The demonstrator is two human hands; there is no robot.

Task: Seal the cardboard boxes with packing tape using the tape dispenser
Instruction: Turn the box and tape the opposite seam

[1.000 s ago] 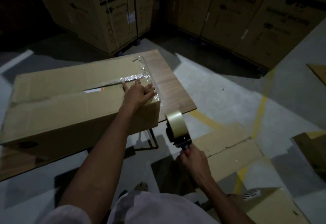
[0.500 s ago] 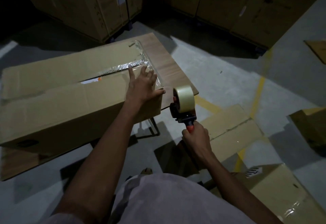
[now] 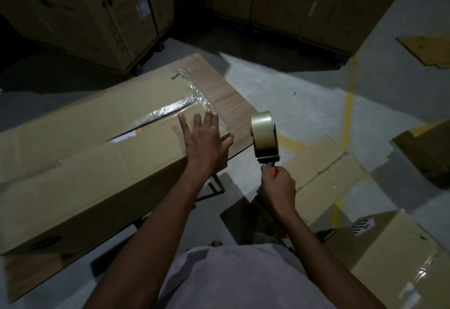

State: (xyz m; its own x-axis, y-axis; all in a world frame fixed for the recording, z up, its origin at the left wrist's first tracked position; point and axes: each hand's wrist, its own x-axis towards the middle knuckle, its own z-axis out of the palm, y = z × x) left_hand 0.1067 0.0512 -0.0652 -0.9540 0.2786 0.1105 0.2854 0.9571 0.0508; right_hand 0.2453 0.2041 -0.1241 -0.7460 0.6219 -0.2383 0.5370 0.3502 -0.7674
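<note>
Head view. A long box (image 3: 80, 162) lay on the tabletop (image 3: 229, 99), its long axis running from lower left to upper right. The centre seam between the two top flaps followed that axis. Tape (image 3: 170, 108) covered only the far-right stretch of the seam and the right end edge; left of that the seam gaped, with something white showing in the gap.

The left hand (image 3: 203, 136) rested flat on the near flap at the box's right end, fingers (image 3: 183, 123) straight and spread, thumb hooked over the end corner. It held nothing and appeared to be pressing the flap down.

The right hand (image 3: 277, 185) was wrapped round the red handle of the dispenser (image 3: 265, 138), fingers fully curled. The dispenser stood upright, roll uppermost, just off the box's right end, beside the tabletop edge and apart from the cardboard. No tape strand could be seen running from it to the box.

Judgement: the untaped seam lay to the left of the dispenser, beyond the left hand. The right hand was the nearer to the taped end and carried the tool. The coming pass would need the dispenser brought over the end edge and drawn leftward along the seam axis, with the left hand clear of its path.
</note>
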